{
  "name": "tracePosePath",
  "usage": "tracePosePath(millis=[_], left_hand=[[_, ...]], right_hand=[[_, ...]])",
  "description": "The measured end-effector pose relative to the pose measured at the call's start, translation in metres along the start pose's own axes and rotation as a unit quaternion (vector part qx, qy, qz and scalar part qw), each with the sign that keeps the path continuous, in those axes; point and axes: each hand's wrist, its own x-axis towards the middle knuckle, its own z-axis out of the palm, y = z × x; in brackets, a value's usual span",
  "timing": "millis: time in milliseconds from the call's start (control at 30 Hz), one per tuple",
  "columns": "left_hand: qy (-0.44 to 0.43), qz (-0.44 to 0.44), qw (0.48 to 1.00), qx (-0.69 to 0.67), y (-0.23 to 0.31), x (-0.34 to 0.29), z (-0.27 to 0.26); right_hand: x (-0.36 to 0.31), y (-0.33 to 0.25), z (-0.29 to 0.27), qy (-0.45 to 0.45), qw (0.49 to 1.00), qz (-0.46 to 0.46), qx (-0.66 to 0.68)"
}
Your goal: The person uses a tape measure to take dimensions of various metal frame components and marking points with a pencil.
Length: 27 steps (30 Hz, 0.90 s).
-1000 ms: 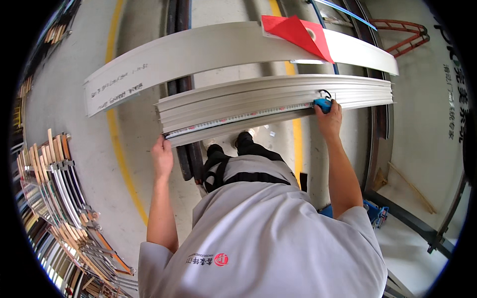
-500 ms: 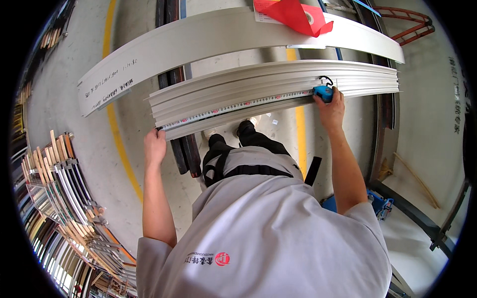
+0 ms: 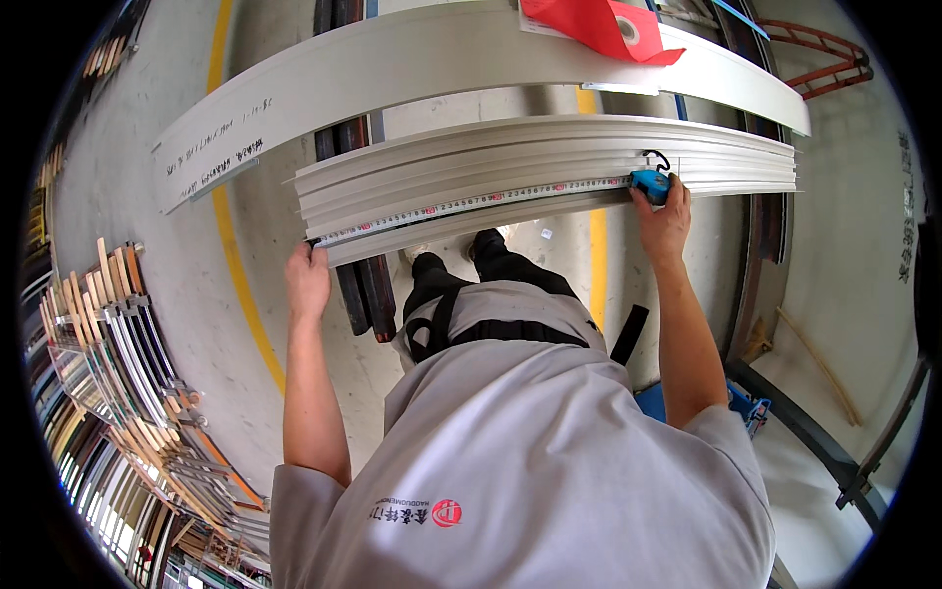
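Note:
A stack of long off-white profiles (image 3: 442,157) lies crosswise in front of me. Along its near side stretches the pulled-out blade (image 3: 471,204) of a tape measure, white with black and red markings. Its blue case (image 3: 649,184), with a black wrist loop, is gripped in my right hand (image 3: 666,226) near the stack's right part. At the left end of the profiles, my left hand (image 3: 308,279) pinches the dark end hook of the tape, its fingertips against the profile ends. Part of the hook is hidden by my fingers.
Beyond the stack lies a wide white panel (image 3: 392,69) with handwriting and a red ribbon (image 3: 599,27). Dark steel beams (image 3: 365,294) run underneath. Racks of long strips (image 3: 128,324) stand at left. A red-brown metal frame (image 3: 819,59) is at far right.
The whole view has shifted slightly. Both hands stay at about the same places along the profiles, and the tape remains stretched between them.

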Motion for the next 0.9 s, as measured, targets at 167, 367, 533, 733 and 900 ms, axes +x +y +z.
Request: tracePosePath(millis=[167, 367, 533, 733, 900], left_hand=[[-0.064, -0.012, 0.996, 0.058, 0.007, 0.007, -0.008], [0.009, 0.003, 0.999, -0.049, -0.021, 0.006, -0.014], [0.139, 0.023, 0.956, -0.259, -0.001, 0.007, -0.063], [-0.093, 0.129, 0.843, -0.513, 0.080, 0.012, -0.093], [-0.154, 0.254, 0.927, -0.230, 0.145, -0.068, -0.036]], right_hand=[[-0.004, -0.004, -0.001, -0.006, 0.999, 0.048, 0.010], [0.001, -0.018, -0.007, 0.045, 0.998, -0.037, 0.022], [-0.029, -0.045, -0.043, 0.020, 0.999, -0.043, 0.011], [-0.121, -0.056, -0.078, 0.006, 1.000, 0.027, 0.000], [-0.180, -0.091, -0.083, -0.063, 0.964, 0.194, 0.170]])
